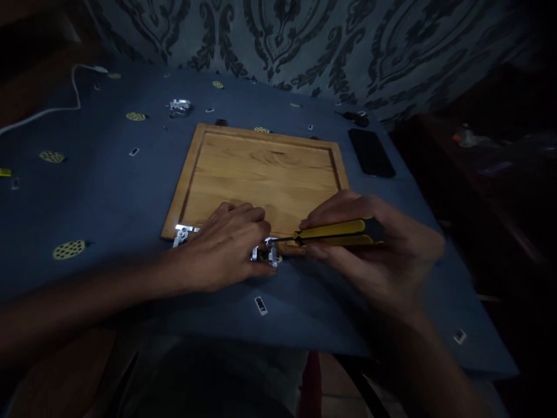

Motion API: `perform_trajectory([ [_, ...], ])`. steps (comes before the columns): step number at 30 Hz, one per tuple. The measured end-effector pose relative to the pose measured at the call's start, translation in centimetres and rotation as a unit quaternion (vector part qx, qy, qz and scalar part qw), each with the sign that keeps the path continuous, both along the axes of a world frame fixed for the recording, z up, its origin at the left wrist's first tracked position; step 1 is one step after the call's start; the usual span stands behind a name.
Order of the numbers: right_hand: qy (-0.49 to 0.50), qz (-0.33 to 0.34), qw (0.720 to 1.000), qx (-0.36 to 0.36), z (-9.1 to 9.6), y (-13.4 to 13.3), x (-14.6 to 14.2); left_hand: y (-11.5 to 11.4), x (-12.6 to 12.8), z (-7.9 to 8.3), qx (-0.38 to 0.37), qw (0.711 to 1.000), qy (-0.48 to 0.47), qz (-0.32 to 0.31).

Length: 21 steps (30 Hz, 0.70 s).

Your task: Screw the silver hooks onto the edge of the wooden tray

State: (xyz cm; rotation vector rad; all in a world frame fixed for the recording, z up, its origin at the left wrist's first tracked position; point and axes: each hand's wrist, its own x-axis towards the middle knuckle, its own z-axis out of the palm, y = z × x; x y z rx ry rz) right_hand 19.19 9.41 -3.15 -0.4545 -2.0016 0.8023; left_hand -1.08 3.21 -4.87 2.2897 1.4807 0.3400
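Note:
A framed wooden panel [261,174], like a cabinet door, lies flat on the table. My left hand [230,244] rests over its near edge, thumb and fingers closed around a metal hinge [272,255]. In my right hand [383,249] is a yellow and black screwdriver [335,232], held almost level. Its tip points left and meets the hinge; whether it sits in a screw is too small to tell. Another metal hinge [181,234] is at the panel's near left corner, beside my left wrist.
Shiny metal hardware [179,107] sits beyond the panel's far left corner. A black phone [371,152] lies to the right, with a small dark object [359,118] behind it. A white cable [77,93] crosses the far left of the blue patterned tablecloth [108,191]. A patterned wall [282,40] stands behind.

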Motion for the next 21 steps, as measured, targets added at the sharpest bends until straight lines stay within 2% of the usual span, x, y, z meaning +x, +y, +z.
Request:
perform_trajectory([
  [3,0.056,-0.039,0.998,0.006,0.00,-0.41,-0.02,-0.04,-0.05,0.00,0.004,1.000,-0.001,0.000],
  [6,0.136,-0.107,0.984,-0.041,0.18,-0.91,-0.08,-0.03,-0.09,0.02,0.005,1.000,-0.003,0.000],
  [8,0.139,-0.123,0.980,-0.070,0.30,-1.03,-0.09,-0.01,-0.11,0.03,0.005,1.000,-0.004,-0.001],
  [15,0.077,-0.059,0.993,-0.069,0.19,-0.51,0.26,-0.04,-0.13,0.07,0.006,1.000,-0.004,-0.002],
  [21,0.066,-0.070,0.994,-0.048,0.12,-0.65,0.14,-0.02,-0.11,0.10,0.005,1.000,0.000,-0.004],
])
